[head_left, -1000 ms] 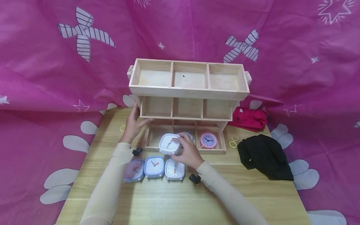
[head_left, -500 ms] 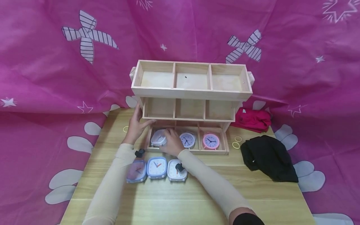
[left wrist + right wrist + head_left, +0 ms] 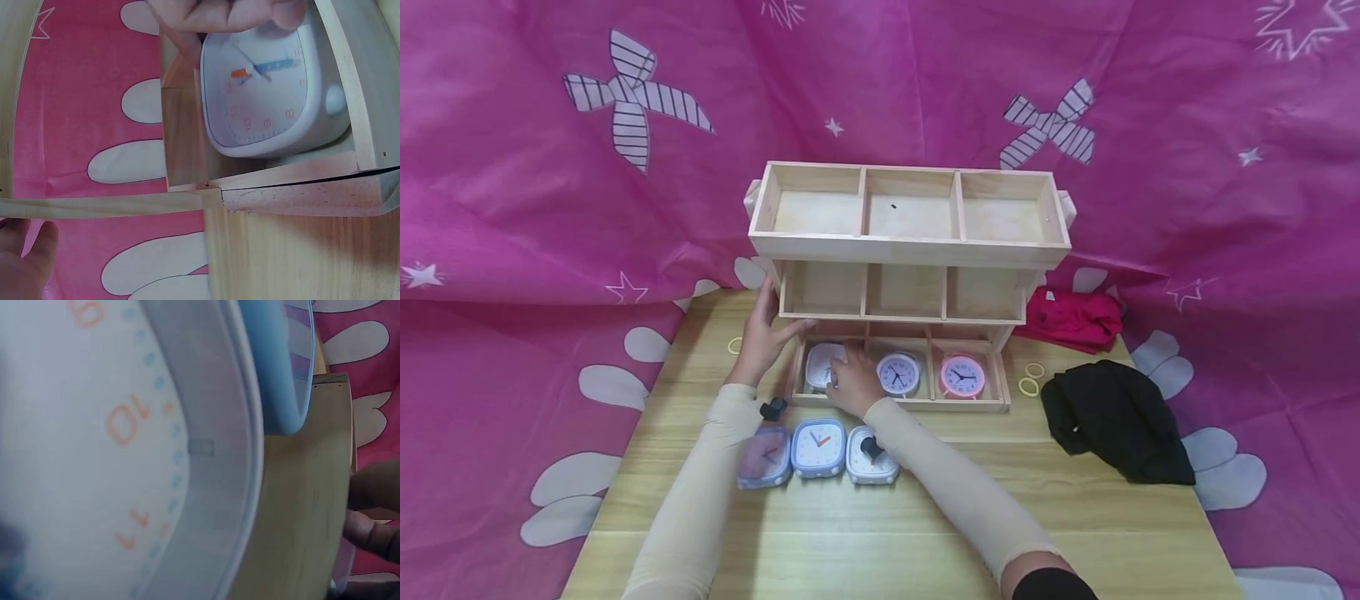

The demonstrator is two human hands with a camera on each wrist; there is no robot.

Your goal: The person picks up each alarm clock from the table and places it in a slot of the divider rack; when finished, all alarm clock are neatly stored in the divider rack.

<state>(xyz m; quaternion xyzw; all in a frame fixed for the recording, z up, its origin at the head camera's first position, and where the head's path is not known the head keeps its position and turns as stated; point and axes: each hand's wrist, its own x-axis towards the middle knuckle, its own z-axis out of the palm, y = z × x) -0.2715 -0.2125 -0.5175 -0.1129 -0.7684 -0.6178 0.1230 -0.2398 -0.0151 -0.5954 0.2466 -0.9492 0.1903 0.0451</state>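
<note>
A white square alarm clock [image 3: 824, 366] lies face up in the left compartment of the bottom tray [image 3: 895, 402]. My right hand [image 3: 856, 382] grips its right side, and in the left wrist view curled fingers [image 3: 250, 14] cover one edge of it. Beside the tiered wooden box [image 3: 910, 248], my left hand [image 3: 762, 340] touches its left side with thumb and fingers spread. A white round clock [image 3: 898, 374] stands in the middle compartment, and a pink round clock [image 3: 962, 377] in the right one.
Before the box stand a purplish-blue clock [image 3: 764, 457], a blue clock [image 3: 818, 447] and a white clock [image 3: 871, 467]. To the right are yellow rings [image 3: 1028, 387], a black cloth [image 3: 1116, 421] and a red cloth [image 3: 1078, 321]. A pink curtain [image 3: 880, 83] hangs behind.
My right hand has moved left and down with the white square clock, from above the tray's front into its left compartment, where the clock now lies flatter. My left hand stays at the box.
</note>
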